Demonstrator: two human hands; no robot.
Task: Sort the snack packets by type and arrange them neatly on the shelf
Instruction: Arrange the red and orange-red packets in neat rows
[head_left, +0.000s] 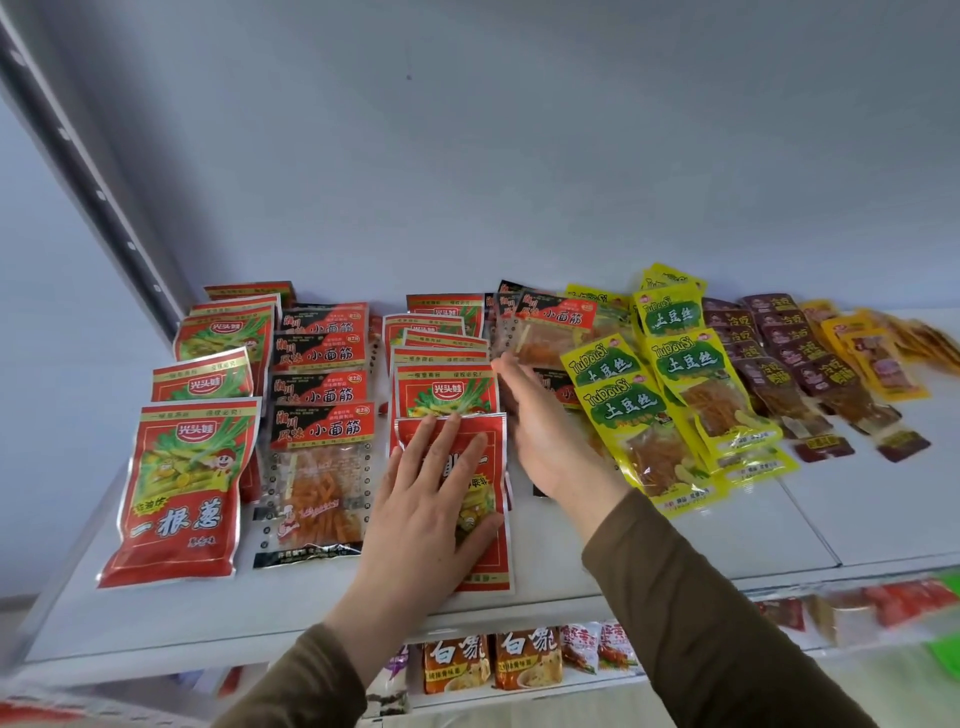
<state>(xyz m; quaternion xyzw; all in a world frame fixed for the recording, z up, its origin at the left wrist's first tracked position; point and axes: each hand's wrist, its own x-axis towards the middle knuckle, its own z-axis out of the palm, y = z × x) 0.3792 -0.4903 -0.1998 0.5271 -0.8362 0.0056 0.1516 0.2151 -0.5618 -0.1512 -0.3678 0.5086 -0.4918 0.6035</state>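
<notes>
Flat, left hand (422, 506) pressing one red packet (485, 551), right hand (545, 431) open, touching stack

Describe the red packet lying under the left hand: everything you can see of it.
The red packet is a glossy foil-like pouch with silvery sealed edges and partly hidden printed characters. It lies flat at the front of its column on the white shelf, its top edge overlapping the red packet behind it. The left hand rests on it with straight, spread fingers; the right hand is edge-on beside its upper right corner.
</notes>
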